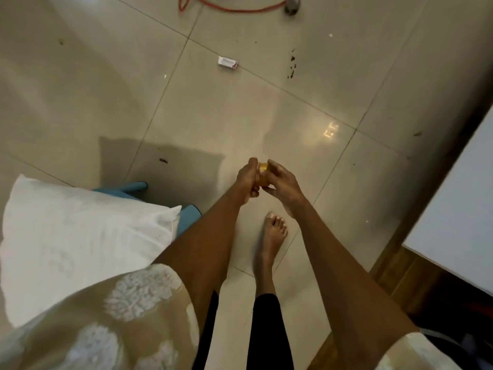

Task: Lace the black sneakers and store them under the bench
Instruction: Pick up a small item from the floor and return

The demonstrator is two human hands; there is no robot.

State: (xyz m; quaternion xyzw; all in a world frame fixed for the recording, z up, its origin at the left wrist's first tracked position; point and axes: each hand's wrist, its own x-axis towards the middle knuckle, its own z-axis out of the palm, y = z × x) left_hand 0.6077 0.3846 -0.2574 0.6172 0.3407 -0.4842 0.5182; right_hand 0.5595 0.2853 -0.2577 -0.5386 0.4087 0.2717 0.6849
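Both my hands meet in front of me over the tiled floor, around a small amber jar [263, 174]. My left hand [246, 180] grips the jar from the left, fingers curled round it. My right hand [282, 184] holds its right side, thumb and fingers bent on the lid end. No black sneakers and no bench are in view. My bare foot [273, 233] stands on the floor just below the hands.
A white pillow [80, 241] lies on a blue stool [186, 214] at the left. A white-topped wooden table [458, 222] fills the right edge. On the floor ahead lie a small white packet [228, 63], dark crumbs [292, 66] and a red cable [232, 8].
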